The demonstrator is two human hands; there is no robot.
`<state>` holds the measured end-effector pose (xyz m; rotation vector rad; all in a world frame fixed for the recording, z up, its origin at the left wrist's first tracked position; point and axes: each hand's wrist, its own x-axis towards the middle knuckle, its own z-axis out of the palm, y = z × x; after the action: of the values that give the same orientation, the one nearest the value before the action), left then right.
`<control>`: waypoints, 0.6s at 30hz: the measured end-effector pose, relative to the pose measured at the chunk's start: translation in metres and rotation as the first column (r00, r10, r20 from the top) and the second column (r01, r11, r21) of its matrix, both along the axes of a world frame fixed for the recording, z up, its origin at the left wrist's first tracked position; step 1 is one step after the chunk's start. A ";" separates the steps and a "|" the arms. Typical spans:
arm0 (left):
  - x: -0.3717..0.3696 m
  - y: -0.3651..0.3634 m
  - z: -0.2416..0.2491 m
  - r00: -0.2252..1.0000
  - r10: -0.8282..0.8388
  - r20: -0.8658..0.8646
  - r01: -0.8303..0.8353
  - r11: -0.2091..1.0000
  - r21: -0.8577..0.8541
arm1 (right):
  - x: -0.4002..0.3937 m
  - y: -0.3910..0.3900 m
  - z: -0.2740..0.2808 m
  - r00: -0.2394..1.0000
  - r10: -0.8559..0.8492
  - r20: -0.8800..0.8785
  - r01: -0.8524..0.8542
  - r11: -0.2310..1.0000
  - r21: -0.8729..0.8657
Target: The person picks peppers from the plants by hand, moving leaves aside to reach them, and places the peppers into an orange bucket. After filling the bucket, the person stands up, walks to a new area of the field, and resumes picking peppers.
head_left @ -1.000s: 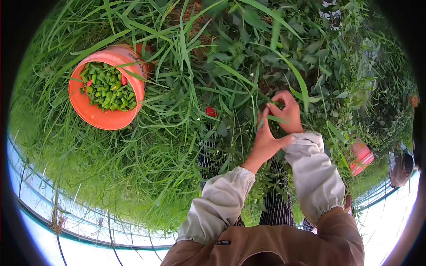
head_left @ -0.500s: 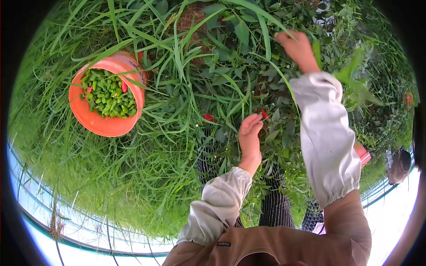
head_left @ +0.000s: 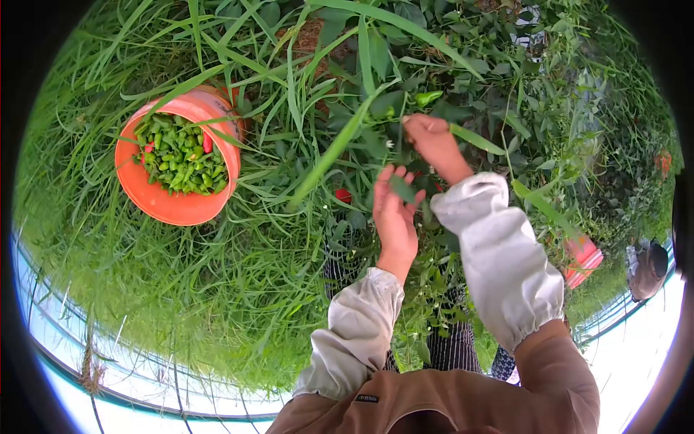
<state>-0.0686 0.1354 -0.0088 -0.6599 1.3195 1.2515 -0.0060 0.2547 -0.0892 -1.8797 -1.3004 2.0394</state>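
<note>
Amid the leaves of a pepper plant (head_left: 376, 108), my left hand (head_left: 396, 220) is raised palm up with its fingers apart, and a leaf (head_left: 402, 189) crosses in front of them. Just above and to the right, my right hand (head_left: 436, 146) has its fingers curled together by the stems; what they grip is hidden. A green pepper (head_left: 428, 98) hangs just beyond the right fingertips. To the left of my left hand, a red pepper (head_left: 343, 195) shows low in the foliage.
An orange bucket (head_left: 177, 210) lies tilted in the grass at left, with many green peppers (head_left: 181, 155) and a few red ones inside. A pink-red container (head_left: 583, 260) sits at right. Beyond it is another person (head_left: 648, 271). Long grass blades hang across the plants.
My right hand has come down and left, close to my left hand. My left hand has shifted slightly up and left, and its fingers have spread. The green pepper has come into view.
</note>
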 end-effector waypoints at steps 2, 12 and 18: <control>-0.014 0.019 0.012 0.999 0.042 -0.011 -0.041 0.999 0.025 | -0.021 -0.007 0.019 0.998 -0.032 -0.049 0.031 0.999 -0.021; -0.065 0.024 0.000 0.954 0.222 -0.200 -0.205 0.973 0.103 | -0.059 -0.009 0.077 0.929 0.369 -0.008 -0.326 0.831 0.451; -0.080 0.029 0.006 0.948 0.194 -0.253 -0.190 0.981 0.043 | -0.043 0.034 0.080 0.938 0.209 0.278 -0.346 0.632 0.694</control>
<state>-0.1481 0.1647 -0.0029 -0.6412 1.4802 1.5462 -0.0489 0.2891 -0.0089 -1.5220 -2.1526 1.1016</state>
